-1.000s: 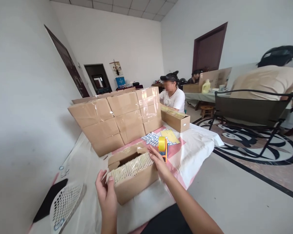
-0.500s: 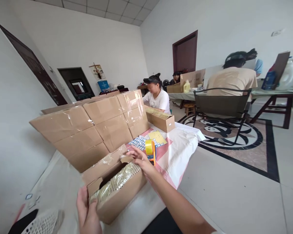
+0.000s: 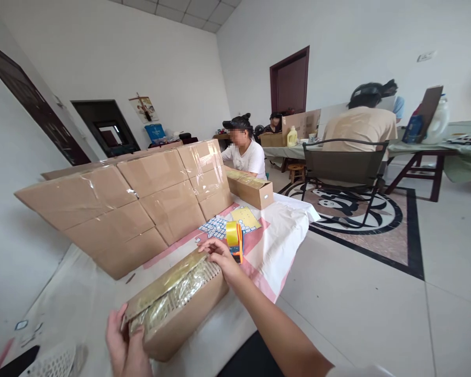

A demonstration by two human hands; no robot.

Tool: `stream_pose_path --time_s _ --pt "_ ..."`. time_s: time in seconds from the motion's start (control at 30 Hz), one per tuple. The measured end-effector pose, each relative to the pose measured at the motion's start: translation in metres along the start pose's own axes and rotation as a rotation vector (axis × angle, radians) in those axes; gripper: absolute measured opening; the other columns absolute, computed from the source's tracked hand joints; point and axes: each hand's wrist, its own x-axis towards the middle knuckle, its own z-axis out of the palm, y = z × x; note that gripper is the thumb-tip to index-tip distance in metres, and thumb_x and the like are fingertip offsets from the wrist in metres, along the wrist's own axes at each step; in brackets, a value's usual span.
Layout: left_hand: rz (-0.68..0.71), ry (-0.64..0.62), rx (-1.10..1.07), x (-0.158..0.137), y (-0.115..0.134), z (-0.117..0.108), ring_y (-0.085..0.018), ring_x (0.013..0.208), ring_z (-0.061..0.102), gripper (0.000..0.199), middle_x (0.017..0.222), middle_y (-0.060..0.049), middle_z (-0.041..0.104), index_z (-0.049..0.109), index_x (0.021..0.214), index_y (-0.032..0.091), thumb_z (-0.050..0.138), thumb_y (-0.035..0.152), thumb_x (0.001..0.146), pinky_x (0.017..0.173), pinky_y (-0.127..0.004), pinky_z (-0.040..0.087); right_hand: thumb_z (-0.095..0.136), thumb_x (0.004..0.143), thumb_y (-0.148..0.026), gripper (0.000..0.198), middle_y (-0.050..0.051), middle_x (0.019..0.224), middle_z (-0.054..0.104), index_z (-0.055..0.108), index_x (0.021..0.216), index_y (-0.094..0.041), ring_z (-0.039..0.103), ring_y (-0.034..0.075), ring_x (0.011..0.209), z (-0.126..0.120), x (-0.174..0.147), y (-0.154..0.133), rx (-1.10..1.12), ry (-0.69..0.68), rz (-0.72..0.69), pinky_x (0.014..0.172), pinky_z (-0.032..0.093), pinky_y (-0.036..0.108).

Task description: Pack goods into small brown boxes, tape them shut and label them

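Observation:
A long cardboard box lies on the covered table just before me, its top flaps folded over with clear, shiny tape along them. The far flap rests down, and a narrow gap shows beside the near one. My left hand is closed around the box's left end, thumb on the near side. At the opposite end, my right hand grips the top corner with bent fingers. Right behind that hand stands a tape dispenser with a yellow roll and orange frame.
Stacked cardboard boxes form a wall behind my box. Another long box lies near a person in white. Small white-and-blue pieces are scattered on the cloth. A white perforated basket sits lower left; a chair stands right.
The far flap, raised before, has been folded down over the opening, so the dark inside is now covered. Both hands remain at the box's ends. The view has shifted slightly right.

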Motion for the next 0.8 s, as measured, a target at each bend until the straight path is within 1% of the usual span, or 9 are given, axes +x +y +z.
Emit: stream_pose_path --time_s 0.07,0.13,0.2,0.3,0.43,0.53,0.6,0.67,0.8 --pt "0.148 -0.013 0.204 -0.001 -0.003 -0.005 -0.031 0.149 0.042 0.049 0.157 -0.006 0.050 0.061 0.140 0.023 0.050 0.045 0.097 0.129 -0.051 0.026 0.058 0.071 -0.015 0.025 0.003 0.094 0.077 0.079 0.081 -0.026 0.064 0.026 0.118 0.000 -0.002 -0.004 -0.077 -0.014 -0.028 0.112 0.040 0.042" --pt "0.327 -0.030 0.360 -0.001 -0.007 -0.011 -0.030 0.144 0.048 0.042 0.148 -0.009 0.057 0.070 0.121 0.020 0.043 0.044 0.099 0.128 -0.049 0.029 0.056 0.073 -0.015 0.028 0.004 0.093 0.077 0.082 0.074 -0.026 0.063 0.027 0.120 0.000 -0.004 -0.005 -0.103 -0.027 -0.059 0.113 0.040 0.042" --pt "0.438 -0.044 0.442 0.004 -0.011 -0.017 -0.031 0.139 0.052 0.043 0.142 -0.013 0.061 0.070 0.118 0.017 0.039 0.042 0.100 0.126 -0.049 0.032 0.057 0.074 -0.014 0.029 0.004 0.092 0.078 0.083 0.072 -0.027 0.063 0.027 0.121 -0.001 -0.004 -0.004 -0.102 -0.024 -0.073 0.113 0.040 0.043" --pt "0.490 -0.147 0.578 0.019 -0.009 -0.027 -0.032 0.132 0.057 0.046 0.139 -0.016 0.063 0.068 0.121 0.016 0.034 0.039 0.099 0.118 -0.051 0.041 0.059 0.075 -0.016 0.028 0.005 0.093 0.078 0.084 0.073 -0.028 0.064 0.027 0.117 -0.003 -0.001 0.000 -0.132 -0.025 -0.066 0.113 0.039 0.044" --pt "0.539 -0.305 1.021 0.038 0.022 -0.032 -0.033 0.123 0.062 0.040 0.129 -0.007 0.072 0.071 0.116 0.027 0.040 0.038 0.093 0.100 -0.052 0.048 0.060 0.077 -0.020 0.024 0.005 0.094 0.077 0.083 0.073 -0.027 0.066 0.026 0.104 -0.006 0.009 0.005 -0.175 -0.040 -0.050 0.105 0.043 0.042" --pt "0.598 -0.356 1.243 0.037 0.048 -0.018 -0.030 0.109 0.069 0.040 0.118 -0.010 0.076 0.072 0.103 0.023 0.036 0.036 0.094 0.094 -0.049 0.049 0.060 0.078 -0.021 0.024 0.006 0.094 0.077 0.083 0.073 -0.026 0.066 0.026 0.101 -0.007 0.011 0.006 -0.183 -0.042 -0.059 0.102 0.045 0.041" --pt "0.690 -0.403 1.262 0.032 0.052 -0.003 -0.030 0.110 0.069 0.048 0.121 -0.014 0.075 0.072 0.108 0.017 0.028 0.036 0.098 0.098 -0.048 0.049 0.059 0.080 -0.022 0.026 0.005 0.096 0.077 0.083 0.074 -0.026 0.066 0.025 0.102 -0.007 0.009 0.006 -0.172 -0.031 -0.074 0.102 0.044 0.040" --pt "0.761 -0.431 1.228 0.026 0.046 0.009 -0.032 0.126 0.063 0.058 0.135 -0.016 0.069 0.068 0.125 0.011 0.025 0.040 0.100 0.106 -0.048 0.047 0.058 0.084 -0.022 0.027 0.005 0.099 0.077 0.083 0.075 -0.026 0.066 0.025 0.104 -0.006 0.005 0.004 -0.161 -0.019 -0.078 0.103 0.044 0.039" --pt "0.749 -0.473 1.211 0.019 0.029 0.019 -0.037 0.145 0.048 0.066 0.156 -0.016 0.052 0.055 0.148 0.013 0.039 0.055 0.099 0.112 -0.052 0.045 0.062 0.087 -0.027 0.024 0.005 0.101 0.076 0.082 0.075 -0.026 0.066 0.025 0.105 -0.006 0.000 0.003 -0.177 -0.025 -0.059 0.103 0.043 0.039"
